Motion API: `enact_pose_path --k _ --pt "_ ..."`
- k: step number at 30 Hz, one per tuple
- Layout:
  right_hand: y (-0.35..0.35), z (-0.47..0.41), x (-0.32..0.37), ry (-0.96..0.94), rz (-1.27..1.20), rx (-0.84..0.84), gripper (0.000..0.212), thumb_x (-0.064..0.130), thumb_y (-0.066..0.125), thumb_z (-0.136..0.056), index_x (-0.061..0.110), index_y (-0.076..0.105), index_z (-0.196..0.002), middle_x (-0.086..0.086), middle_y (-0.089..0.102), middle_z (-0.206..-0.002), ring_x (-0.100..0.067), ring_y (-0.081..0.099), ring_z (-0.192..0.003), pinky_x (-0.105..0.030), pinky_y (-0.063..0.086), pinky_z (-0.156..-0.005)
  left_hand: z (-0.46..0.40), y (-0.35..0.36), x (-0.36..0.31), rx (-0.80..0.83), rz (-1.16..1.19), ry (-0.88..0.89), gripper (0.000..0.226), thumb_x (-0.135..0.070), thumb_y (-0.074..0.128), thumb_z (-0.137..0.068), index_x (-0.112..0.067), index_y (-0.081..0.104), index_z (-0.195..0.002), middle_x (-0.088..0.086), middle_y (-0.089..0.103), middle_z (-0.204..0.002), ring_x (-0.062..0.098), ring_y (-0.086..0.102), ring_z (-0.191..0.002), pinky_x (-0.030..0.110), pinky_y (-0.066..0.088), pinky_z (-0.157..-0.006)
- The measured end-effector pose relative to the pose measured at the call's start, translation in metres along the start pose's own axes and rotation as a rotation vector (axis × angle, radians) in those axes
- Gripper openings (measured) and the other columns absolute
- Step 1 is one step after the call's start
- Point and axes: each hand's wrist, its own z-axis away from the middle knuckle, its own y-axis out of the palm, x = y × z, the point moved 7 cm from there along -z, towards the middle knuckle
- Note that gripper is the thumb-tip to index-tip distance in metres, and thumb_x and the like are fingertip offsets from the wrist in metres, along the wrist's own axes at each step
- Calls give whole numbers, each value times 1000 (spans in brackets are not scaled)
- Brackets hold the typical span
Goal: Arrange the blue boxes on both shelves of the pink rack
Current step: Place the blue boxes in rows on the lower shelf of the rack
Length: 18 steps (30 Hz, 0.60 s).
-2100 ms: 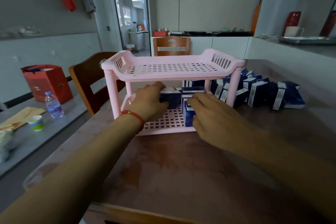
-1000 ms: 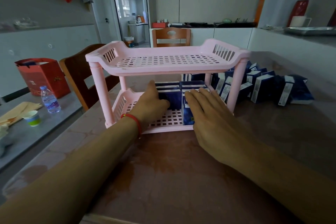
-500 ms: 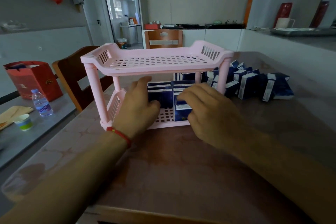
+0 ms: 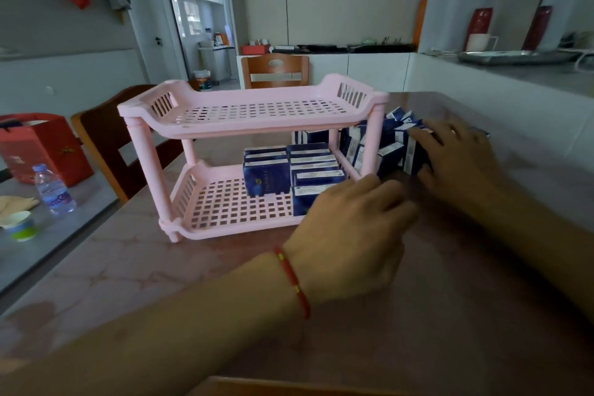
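Pink rack (image 4: 257, 125) stands on the reddish-brown surface (image 4: 418, 315), two slotted shelves on four posts. Top shelf carries no boxes. Bottom shelf: blue boxes (image 4: 291, 170) stand packed in two rows at its right half, white-labelled tops up; the left half of the grid is bare.

Loose pile of blue boxes (image 4: 382, 145) lies on the surface just beside the rack's right end, behind and right of the right front post, several tilted.

Left hand (image 4: 350, 228), red string bracelet (image 4: 294, 281) at the wrist, is in front of the rack's right front corner, palm down. Fingers (image 4: 385, 193) loosely extended and close together, pointing toward the pile. They cover the nearest corner of the bottom shelf; cannot tell whether the tips touch a box or the surface. No box visibly held.

Right hand (image 4: 456, 161) is over the right edge of the loose pile, palm down, fingers spread slightly and bent over the outermost boxes, thumb low against the near side of a dark box. Contact with the pile is plain; a closed grasp round one box cannot be confirmed.

Around: wooden chair (image 4: 106, 145) left of the rack, second chair (image 4: 274, 71) behind it. On the grey side table: water bottle (image 4: 53, 190), red bag (image 4: 41, 148), small cup (image 4: 19, 227)
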Motion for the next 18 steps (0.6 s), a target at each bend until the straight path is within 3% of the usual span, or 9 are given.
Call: enact_pose_path --k 3,6,8,13,18 --pt "11 -1 -4 44 -4 6 62 37 57 -91 30 32 -148 -4 39 -152 -32 36 -136 -55 30 -106 -15 11 7 -27 -42 36 23 -15 46 -80 -10 67 -87 8 63 -89 27 53 -77 43 48 -65" --pt "8 2 -11 131 -131 -47 54 42 59 -92 33 40 -142 -2 42 -148 -32 37 -134 -61 29 -104 -12 10 13 -93 36 -43 21 -13 51 -79 -10 69 -87 8 66 -92 28 56 -81 44 51 -68" --pt "4 3 -19 207 -234 -81 48 47 62 -90 32 46 -132 -5 45 -143 -34 39 -130 -62 32 -101 -8 9 12 -104 42 -23 19 -11 53 -79 -10 70 -87 8 67 -93 28 57 -81 45 51 -69" --pt "-5 6 -31 319 -282 -204 28 45 66 -86 23 56 -101 -9 52 -120 -34 45 -116 -51 38 -92 1 16 17 -53 95 -19 20 -11 53 -79 -11 70 -89 6 66 -94 25 59 -86 44 54 -72" --pt "10 9 -41 304 -373 -89 53 49 67 -81 25 58 -127 -12 56 -129 -36 46 -122 -46 38 -101 4 15 28 -85 162 -99 22 -11 53 -78 -13 70 -93 2 65 -99 26 61 -91 42 54 -77"
